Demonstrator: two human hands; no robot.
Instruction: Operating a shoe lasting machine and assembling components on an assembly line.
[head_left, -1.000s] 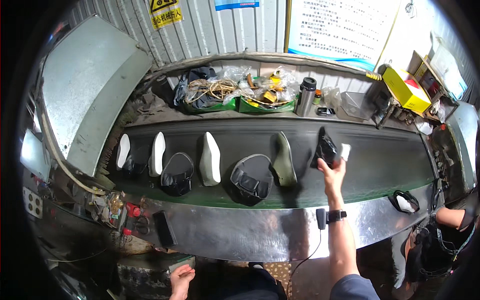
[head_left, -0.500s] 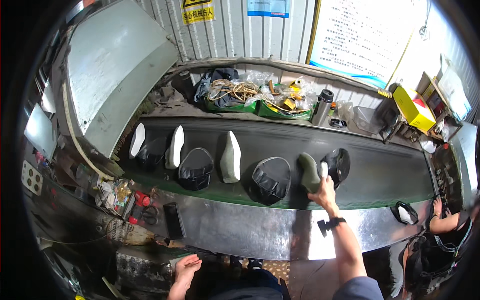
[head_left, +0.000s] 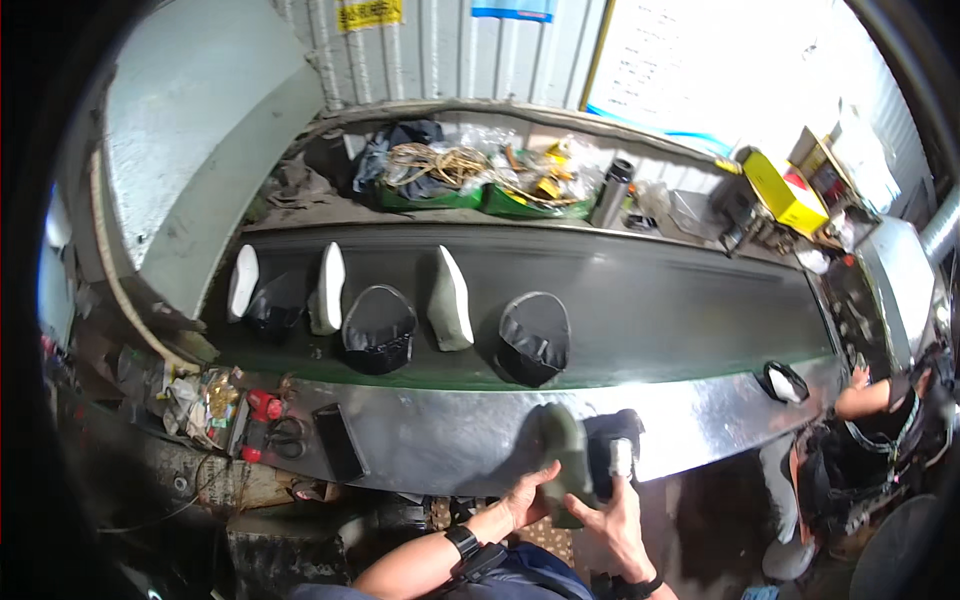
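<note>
Over the near metal ledge, a green shoe last (head_left: 562,450) stands toe up between my two hands. My left hand (head_left: 522,502) closes on its left side near the lower end. My right hand (head_left: 612,525) grips a black shoe upper (head_left: 600,432) just to the right, its thumb reaching across to the last. A small white piece (head_left: 622,457) shows against the upper above my right fingers; I cannot make out what it is. Beyond, on the dark conveyor belt (head_left: 660,310), the nearest piece is another black shoe upper (head_left: 535,345).
More lasts with white soles (head_left: 451,300) and black uppers (head_left: 380,335) line the belt leftward. On the ledge lie a phone (head_left: 340,443) and red-handled tool (head_left: 262,408). A co-worker's arm (head_left: 865,400) is at the right, near a black-and-white shoe piece (head_left: 786,383).
My right hand has brought the green last and black upper off the belt toward me. My left hand has come up from the lower edge and taken hold of the last.
</note>
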